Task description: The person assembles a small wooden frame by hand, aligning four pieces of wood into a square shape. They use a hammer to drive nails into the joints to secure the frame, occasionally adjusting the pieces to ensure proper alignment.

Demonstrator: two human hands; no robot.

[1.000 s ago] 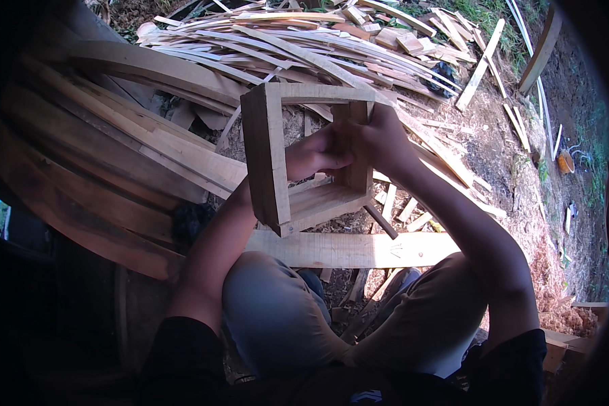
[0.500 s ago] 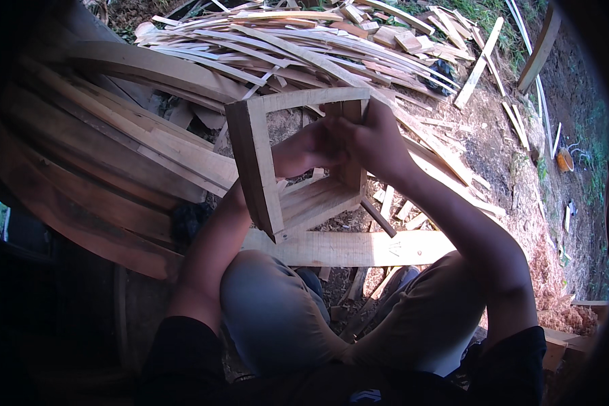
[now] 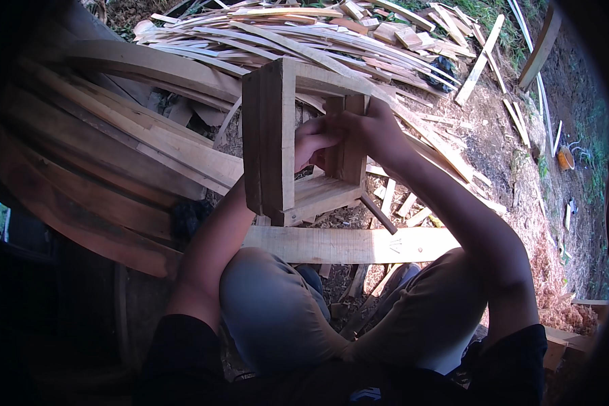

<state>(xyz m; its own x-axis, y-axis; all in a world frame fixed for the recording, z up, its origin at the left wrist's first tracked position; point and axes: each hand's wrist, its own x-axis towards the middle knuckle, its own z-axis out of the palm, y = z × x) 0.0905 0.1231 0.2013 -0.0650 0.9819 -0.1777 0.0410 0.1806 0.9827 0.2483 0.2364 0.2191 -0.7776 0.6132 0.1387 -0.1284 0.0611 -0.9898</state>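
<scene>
Holding the pale brown, four-sided wooden frame (image 3: 325,195) up in front of you, your right hand (image 3: 373,128) is curled around its right board (image 3: 354,164), near the top corner. Your left arm (image 3: 213,260) goes behind the frame's left board (image 3: 271,135), and your left hand (image 3: 312,143) shows through the open middle, close to the right board. Its fingers are bent but partly hidden, so I cannot tell if they grip anything. A thin, dark brown stick (image 3: 380,214) pokes out below the frame's lower right corner. A long, flat, pale wood plank (image 3: 318,245) lies across, by your knees (image 3: 254,284).
</scene>
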